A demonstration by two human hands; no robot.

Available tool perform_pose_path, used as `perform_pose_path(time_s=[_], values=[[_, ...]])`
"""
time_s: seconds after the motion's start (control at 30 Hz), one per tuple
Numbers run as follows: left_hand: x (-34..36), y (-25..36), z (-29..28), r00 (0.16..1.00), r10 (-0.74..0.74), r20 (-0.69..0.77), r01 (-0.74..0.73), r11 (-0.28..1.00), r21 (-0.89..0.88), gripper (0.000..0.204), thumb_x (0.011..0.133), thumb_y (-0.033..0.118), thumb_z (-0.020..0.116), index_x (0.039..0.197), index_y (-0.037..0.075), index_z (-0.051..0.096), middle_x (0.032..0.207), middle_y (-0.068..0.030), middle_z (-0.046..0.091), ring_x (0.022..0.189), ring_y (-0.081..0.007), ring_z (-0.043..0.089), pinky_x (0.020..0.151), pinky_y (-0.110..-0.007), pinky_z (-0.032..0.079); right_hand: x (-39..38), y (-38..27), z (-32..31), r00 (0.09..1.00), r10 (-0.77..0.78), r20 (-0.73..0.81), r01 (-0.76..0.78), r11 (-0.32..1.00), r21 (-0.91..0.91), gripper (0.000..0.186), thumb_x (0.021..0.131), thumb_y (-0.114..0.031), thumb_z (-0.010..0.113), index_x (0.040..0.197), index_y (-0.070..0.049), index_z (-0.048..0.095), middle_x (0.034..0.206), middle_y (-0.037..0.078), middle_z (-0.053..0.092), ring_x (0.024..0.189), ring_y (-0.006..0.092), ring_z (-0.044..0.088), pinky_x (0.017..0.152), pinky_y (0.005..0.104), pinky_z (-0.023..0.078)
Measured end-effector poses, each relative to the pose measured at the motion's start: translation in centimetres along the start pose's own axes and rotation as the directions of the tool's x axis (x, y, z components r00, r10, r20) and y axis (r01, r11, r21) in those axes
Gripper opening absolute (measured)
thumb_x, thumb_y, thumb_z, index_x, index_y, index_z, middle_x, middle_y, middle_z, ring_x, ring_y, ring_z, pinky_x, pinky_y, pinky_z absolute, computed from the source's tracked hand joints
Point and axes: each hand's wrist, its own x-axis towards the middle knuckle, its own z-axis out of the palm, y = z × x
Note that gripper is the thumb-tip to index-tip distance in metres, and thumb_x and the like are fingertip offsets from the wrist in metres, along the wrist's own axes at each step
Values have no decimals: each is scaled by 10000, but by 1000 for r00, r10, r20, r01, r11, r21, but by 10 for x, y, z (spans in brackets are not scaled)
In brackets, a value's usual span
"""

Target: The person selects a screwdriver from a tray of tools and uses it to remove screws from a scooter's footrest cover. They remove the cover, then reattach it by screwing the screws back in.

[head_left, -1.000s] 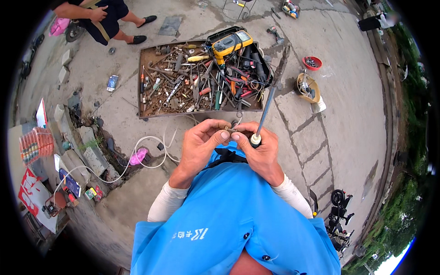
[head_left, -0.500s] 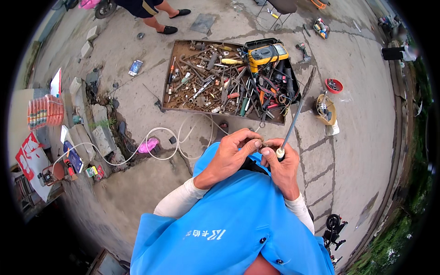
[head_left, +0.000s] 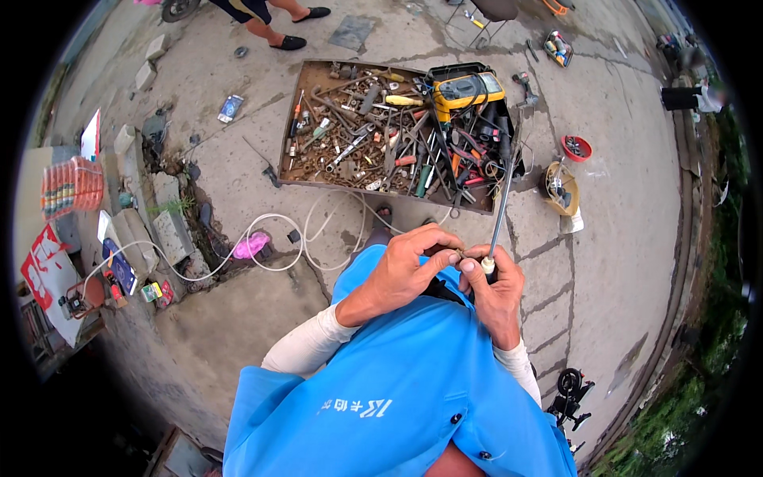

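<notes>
In front of my blue shirt, my left hand point(head_left: 407, 269) and my right hand point(head_left: 499, 298) meet at the fingertips. Between the left thumb and forefinger is pinched a small brownish piece point(head_left: 459, 253), mostly covered and too small to name; the right fingertips touch it too. My right hand also holds a screwdriver point(head_left: 500, 213) with a pale handle, its long thin shaft pointing up and away. Beyond the hands lies a wide rusty metal tray point(head_left: 322, 76) heaped with sockets, wrenches, bolts and screwdrivers. A yellow meter point(head_left: 455, 93) sits over a black toolbox at its right end.
A pale hose point(head_left: 274, 219) loops over the concrete to the left. Right of the tray stand a red bowl point(head_left: 586, 149) of small parts and a yellowish cut container point(head_left: 550, 180). Broken blocks point(head_left: 172, 234) edge a gap at left. A person's legs point(head_left: 266, 30) show at top.
The screwdriver shaft has swung to the left and stands more upright. Both hands stay together with slightly shifted fingers. The whole view has moved a little.
</notes>
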Motion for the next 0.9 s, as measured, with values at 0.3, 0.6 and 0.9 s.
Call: perform_pose_path(time_s=[0.3, 0.6, 0.9], values=[[5, -6, 8, 990, 136, 22, -137, 991, 10, 206, 885, -28, 660, 1086, 10, 685, 1002, -98, 660, 920, -183, 649, 791, -303, 526, 0, 13, -6, 968, 249, 9, -235, 899, 370, 221, 989, -216, 640, 957, 2, 652, 725, 62, 655, 554, 95, 570, 487, 234, 462], [9, 1, 7, 998, -12, -67, -5, 970, -244, 166, 910, 1, 667, 1073, -28, 677, 1008, -95, 629, 920, -170, 656, 803, -295, 536, 9, 3, 0, 973, 225, 43, -224, 896, 384, 149, 953, -138, 687, 1021, -9, 657, 754, 13, 648, 586, 48, 542, 513, 214, 444], [16, 4, 8, 977, 210, -27, -212, 976, -59, 209, 921, 32, 675, 1118, -33, 650, 1005, -84, 608, 921, -168, 646, 811, -307, 531, 11, -1, 0, 970, 240, 37, -234, 884, 406, 146, 967, -163, 671, 959, -21, 640, 745, 16, 654, 587, 50, 541, 520, 215, 449]])
